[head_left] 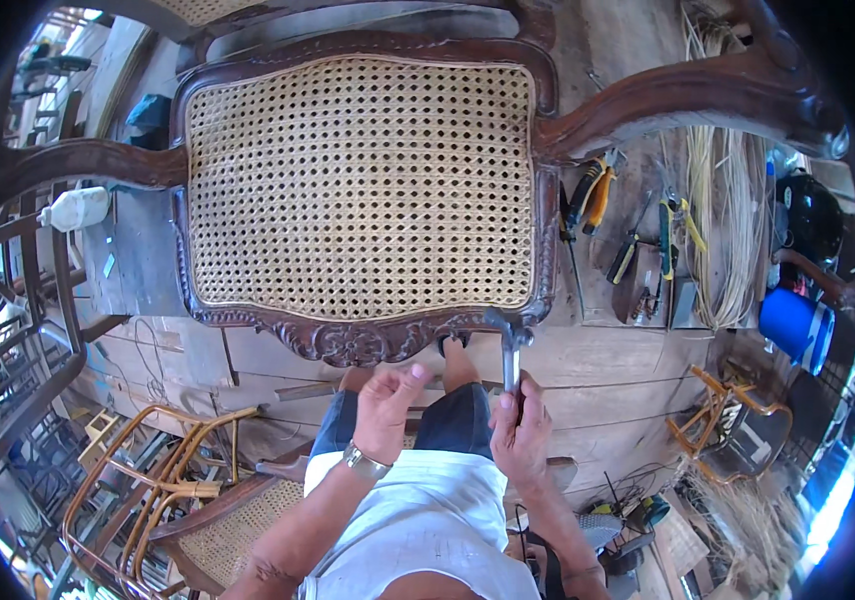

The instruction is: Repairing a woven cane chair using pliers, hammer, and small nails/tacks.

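A dark carved wooden armchair (368, 340) with a woven cane seat (363, 185) stands in front of me, seen from above. My right hand (521, 432) grips the handle of a metal hammer (510, 345), whose head sits at the seat's front right corner rail. My left hand (388, 405) hovers just below the carved front rail, fingers curled and thumb up, holding nothing that I can see. A metal watch band circles my left wrist. My legs in blue shorts are below the chair.
Pliers and cutters (588, 195) lie on the plank floor right of the chair, beside a bundle of cane strands (723, 230). A blue drum (796, 325) and a dark helmet (808, 215) are at right. Rattan frames (163, 470) and a white bottle (78, 208) are at left.
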Demonstrator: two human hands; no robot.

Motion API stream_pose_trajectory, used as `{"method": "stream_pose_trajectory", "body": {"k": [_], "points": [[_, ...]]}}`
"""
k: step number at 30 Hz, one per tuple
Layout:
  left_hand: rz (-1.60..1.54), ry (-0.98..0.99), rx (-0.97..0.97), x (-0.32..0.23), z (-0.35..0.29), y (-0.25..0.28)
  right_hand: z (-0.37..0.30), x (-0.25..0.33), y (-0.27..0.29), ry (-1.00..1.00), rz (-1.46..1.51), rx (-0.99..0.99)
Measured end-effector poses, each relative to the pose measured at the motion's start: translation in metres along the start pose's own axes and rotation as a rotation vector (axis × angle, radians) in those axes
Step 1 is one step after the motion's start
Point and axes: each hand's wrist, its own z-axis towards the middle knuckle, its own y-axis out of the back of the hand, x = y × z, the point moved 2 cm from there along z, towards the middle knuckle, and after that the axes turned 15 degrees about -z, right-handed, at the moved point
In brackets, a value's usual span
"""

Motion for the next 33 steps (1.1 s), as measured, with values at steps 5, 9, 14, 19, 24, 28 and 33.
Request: {"method": "stream_pose_trajectory", "body": {"k": [5, 9, 14, 19, 24, 28, 33], "points": [[-0.257, 0.179, -0.115, 0.006, -0.008, 0.004, 0.009, 0.022, -0.016, 0.102, 0.076, 0.026], [-0.415, 0.081, -0.208, 0.003, 0.016, 0.026, 0.009, 0.030, -0.018, 0.260, 0.075, -0.078], [-0.489, -0.047, -0.280, -0.034, 0.041, 0.011, 0.008, 0.031, -0.019, 0.240, -0.001, 0.035], [-0.535, -0.063, -0.349, -0.035, 0.052, 0.013, 0.012, 0.032, -0.021, 0.309, -0.091, 0.043], [-0.513, -0.065, -0.353, -0.039, 0.054, 0.010, 0.005, 0.031, -0.021, 0.341, -0.029, -0.089], [-0.499, -0.034, -0.370, -0.042, 0.052, 0.009, 0.011, 0.031, -0.031, 0.323, -0.082, -0.047], [-0.493, -0.049, -0.378, -0.043, 0.052, 0.006, 0.015, 0.031, -0.028, 0.272, -0.048, 0.011]]}}
